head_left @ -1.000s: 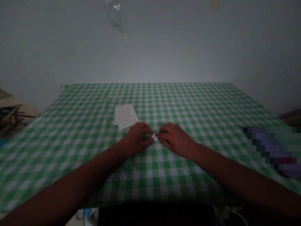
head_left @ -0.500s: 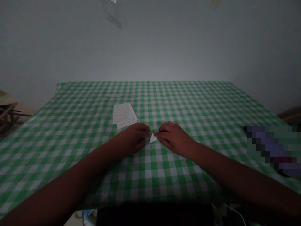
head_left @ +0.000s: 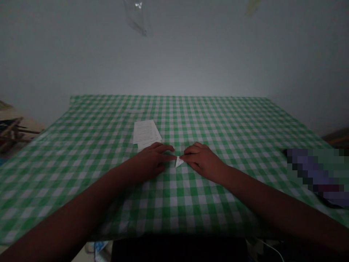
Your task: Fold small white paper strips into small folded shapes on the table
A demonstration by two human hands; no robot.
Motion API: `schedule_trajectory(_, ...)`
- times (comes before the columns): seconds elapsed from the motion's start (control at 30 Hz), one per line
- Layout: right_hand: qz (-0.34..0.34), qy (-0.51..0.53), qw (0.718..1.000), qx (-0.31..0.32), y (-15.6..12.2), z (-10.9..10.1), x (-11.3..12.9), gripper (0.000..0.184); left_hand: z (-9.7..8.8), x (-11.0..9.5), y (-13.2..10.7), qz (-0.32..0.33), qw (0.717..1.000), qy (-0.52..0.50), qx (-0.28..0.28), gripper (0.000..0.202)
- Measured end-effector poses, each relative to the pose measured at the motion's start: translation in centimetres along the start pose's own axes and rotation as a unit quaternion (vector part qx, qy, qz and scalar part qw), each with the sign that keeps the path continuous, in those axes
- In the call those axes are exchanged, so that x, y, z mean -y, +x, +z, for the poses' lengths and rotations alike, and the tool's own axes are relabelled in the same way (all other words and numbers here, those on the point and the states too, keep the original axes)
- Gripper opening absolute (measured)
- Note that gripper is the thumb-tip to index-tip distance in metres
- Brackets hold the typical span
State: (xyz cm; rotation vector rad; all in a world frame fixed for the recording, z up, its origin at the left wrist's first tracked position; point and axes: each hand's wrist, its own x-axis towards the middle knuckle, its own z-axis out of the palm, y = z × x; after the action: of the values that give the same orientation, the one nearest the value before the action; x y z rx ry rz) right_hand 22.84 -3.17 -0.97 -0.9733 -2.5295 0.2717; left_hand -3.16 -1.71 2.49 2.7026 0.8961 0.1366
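Observation:
A small folded piece of white paper [head_left: 179, 162], roughly triangular, lies on the checked tablecloth between my hands. My right hand [head_left: 203, 160] holds its right side, thumb and index finger closing on the edge. From the other side, my left hand [head_left: 152, 160] reaches in with its index finger stretched out, the tip at the paper's upper left edge. The left fingers are apart, and the left thumb sits lower, clear of the paper. Printed sheets [head_left: 147, 131] lie just beyond my left hand, which covers their near corner.
A green and white checked tablecloth [head_left: 218, 120] covers the table up to the wall. At the right edge lies a dark-rimmed, pixelated object [head_left: 316, 174]. A clear plastic bag [head_left: 136, 18] hangs on the wall. Wooden furniture [head_left: 13, 134] stands off to the left.
My left thumb has drawn back from the paper, and the left index finger has straightened toward it. The right hand keeps its hold. The whole view has shifted slightly.

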Motion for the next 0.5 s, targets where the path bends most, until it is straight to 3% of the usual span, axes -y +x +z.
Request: schedule_trajectory(0.5,-0.022,0.028,0.999,-0.009,0.26,0.08,0.28,0.026,-0.19,0.39,-0.26,-0.019,0.999,-0.024,0.015,0.060)
